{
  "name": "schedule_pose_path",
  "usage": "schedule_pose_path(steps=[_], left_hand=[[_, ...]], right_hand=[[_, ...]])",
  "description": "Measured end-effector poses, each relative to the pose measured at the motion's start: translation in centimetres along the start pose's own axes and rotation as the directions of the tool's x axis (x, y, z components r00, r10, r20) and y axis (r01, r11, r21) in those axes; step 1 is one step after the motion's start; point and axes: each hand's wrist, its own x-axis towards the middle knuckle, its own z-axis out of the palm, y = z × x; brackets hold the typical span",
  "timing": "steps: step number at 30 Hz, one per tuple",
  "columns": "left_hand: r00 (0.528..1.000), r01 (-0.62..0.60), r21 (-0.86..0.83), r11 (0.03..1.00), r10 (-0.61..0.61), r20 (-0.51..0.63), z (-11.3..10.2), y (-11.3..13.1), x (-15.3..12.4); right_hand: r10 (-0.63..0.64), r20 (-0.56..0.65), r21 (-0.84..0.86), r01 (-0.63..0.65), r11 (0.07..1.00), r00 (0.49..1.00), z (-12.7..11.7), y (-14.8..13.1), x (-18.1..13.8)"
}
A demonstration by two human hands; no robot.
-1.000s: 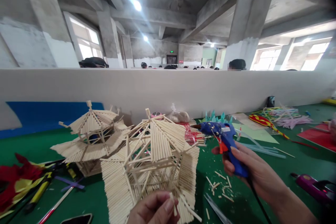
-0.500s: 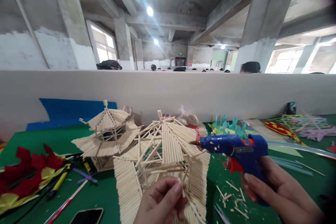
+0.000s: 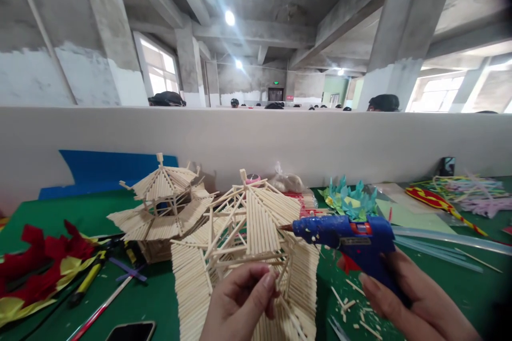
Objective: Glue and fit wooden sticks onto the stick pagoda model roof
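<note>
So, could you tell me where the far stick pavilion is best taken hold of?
Probably by the base of the far pavilion, both hands coming in low from its sides. The overhanging roof slats and thin top spike look fragile, while the wall below looks sturdier.

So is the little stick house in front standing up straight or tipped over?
Tipped. The wooden-stick pavilion leans toward the camera, roof tilted, propped by the left hand. The right hand points a blue glue gun at it.

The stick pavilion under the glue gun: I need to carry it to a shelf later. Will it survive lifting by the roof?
Probably not. The stick pavilion is an open lattice of thin sticks, so it looks light but fragile. Its roof panels overhang and would likely snap or peel. The left hand steadies it low down; lifting from underneath seems safer.
</note>
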Motion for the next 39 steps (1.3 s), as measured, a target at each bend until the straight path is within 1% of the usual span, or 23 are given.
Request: schedule_pose_path(steps=[2, 4, 6, 10, 13, 17, 19, 20, 25, 31, 35, 39], left_hand=[[1.000, 0.002, -0.009, 1.000, -0.002, -0.009, 0.0, 0.0, 0.0], [1.000, 0.007, -0.020, 1.000, -0.007, -0.016, 0.1, 0.1, -0.1], [0.999, 0.014, -0.035, 0.999, -0.015, -0.031, 0.1, 0.2, -0.1], [0.999, 0.022, -0.050, 0.998, -0.024, -0.031, 0.0, 0.4, -0.2], [0.999, 0.029, -0.042, 0.999, -0.030, -0.033, 0.1, 0.6, -0.2], [0.996, 0.063, -0.025, 0.998, -0.065, -0.055, 0.2, 0.8, -0.1], [0.996, 0.073, -0.034, 0.997, -0.075, -0.045, 0.1, 0.8, 0.0], [0.996, 0.074, -0.040, 0.996, -0.076, -0.041, 0.0, 0.8, 0.0], [0.998, 0.058, -0.059, 0.997, -0.060, -0.034, -0.2, 0.8, 0.0], [0.999, 0.045, -0.062, 0.997, -0.045, 0.004, -0.2, 0.8, 0.0], [0.999, 0.038, -0.068, 0.997, -0.037, 0.015, -0.2, 0.9, 0.2], [0.999, 0.046, -0.064, 0.997, -0.045, 0.015, -0.2, 0.8, 0.2]], right_hand=[[0.001, 0.026, 0.001, -0.001, 1.000, 1.000, -0.1, 0.0, 0.1], [-0.023, 0.100, 0.004, 0.023, 1.000, 0.995, -0.3, -0.2, 0.3], [-0.040, 0.140, 0.007, 0.039, 0.999, 0.989, -0.4, -0.7, 0.5], [-0.046, 0.110, 0.035, 0.043, 0.998, 0.993, -0.1, -1.5, 0.3], [-0.066, 0.114, 0.014, 0.064, 0.998, 0.991, 0.0, -1.4, 0.3], [-0.174, 0.178, -0.013, 0.179, 0.984, 0.968, -0.4, -0.6, 0.8], [-0.204, 0.199, -0.007, 0.210, 0.978, 0.958, -0.5, -0.5, 0.9], [-0.194, 0.190, -0.005, 0.198, 0.980, 0.962, -0.5, -0.5, 0.8], [-0.061, 0.101, -0.012, 0.063, 0.998, 0.993, -0.3, -1.5, 0.1], [-0.069, 0.099, 0.006, 0.069, 0.998, 0.993, -0.2, -1.8, 0.1], [-0.101, 0.146, 0.003, 0.101, 0.995, 0.984, -0.1, -1.5, 0.5], [-0.080, 0.116, 0.003, 0.081, 0.997, 0.990, -0.1, -1.5, 0.4]])
